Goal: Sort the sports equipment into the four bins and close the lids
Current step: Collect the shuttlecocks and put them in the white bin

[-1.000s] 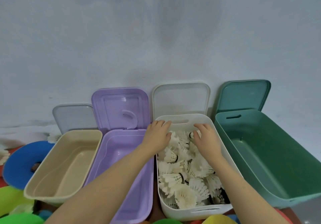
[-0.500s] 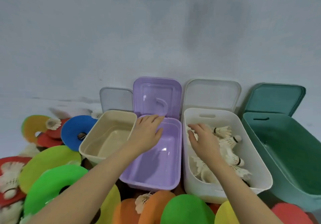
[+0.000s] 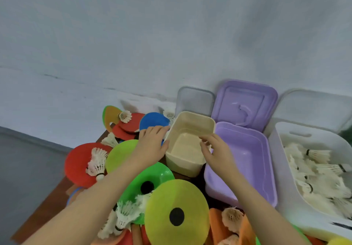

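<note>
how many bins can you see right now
3: cream bin between the hands, purple bin right of it, white bin at right. The fourth may sit out of frame.

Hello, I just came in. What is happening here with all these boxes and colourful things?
A person is sorting sports gear into open bins. The left hand and right hand are at either side of the empty beige bin. The purple bin beside it is also empty, while the white bin holds shuttlecocks. Coloured discs and loose shuttlecocks remain unsorted on the table.

Three bins [image 3: 190, 144] show, three raised lids [image 3: 245, 104], two hands [image 3: 152, 145].
</note>
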`<state>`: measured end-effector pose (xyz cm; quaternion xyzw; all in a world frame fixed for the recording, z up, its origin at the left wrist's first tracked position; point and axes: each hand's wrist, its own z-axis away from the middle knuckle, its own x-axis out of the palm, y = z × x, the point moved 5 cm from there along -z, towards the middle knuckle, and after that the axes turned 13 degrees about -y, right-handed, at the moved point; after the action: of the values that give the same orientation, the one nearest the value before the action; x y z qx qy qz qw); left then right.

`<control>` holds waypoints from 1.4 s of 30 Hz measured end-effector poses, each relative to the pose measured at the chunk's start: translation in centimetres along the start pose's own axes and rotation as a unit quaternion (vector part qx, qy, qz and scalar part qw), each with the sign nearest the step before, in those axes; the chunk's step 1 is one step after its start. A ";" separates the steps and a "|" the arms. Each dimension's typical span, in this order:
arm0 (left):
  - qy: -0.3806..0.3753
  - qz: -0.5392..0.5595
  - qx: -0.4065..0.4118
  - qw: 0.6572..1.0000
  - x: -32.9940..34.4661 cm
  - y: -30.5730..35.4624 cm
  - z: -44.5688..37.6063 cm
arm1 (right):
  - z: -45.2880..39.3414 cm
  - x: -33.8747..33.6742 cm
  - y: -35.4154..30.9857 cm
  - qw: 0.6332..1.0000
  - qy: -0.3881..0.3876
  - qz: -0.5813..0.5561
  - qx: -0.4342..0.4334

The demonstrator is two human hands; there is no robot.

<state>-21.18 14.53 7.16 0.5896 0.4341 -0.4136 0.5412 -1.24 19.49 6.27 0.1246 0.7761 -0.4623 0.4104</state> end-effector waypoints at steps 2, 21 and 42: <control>-0.008 0.005 -0.010 1.000 -0.2 -3.8 1.0 | -1.2 2.6 -2.3 1.000 -0.013 -0.008 -0.007; -0.139 0.065 -0.051 0.987 4.3 -22.6 6.3 | -6.5 21.2 -6.7 0.954 -0.264 0.034 0.141; -0.007 0.092 -0.057 0.994 6.4 -21.3 3.3 | -7.9 22.3 -4.1 0.961 -0.187 -0.043 0.197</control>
<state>-39.89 12.43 -5.12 0.5923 0.3973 -0.3405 0.6127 -21.83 19.61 -6.07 0.0807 0.5837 -0.6387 0.4948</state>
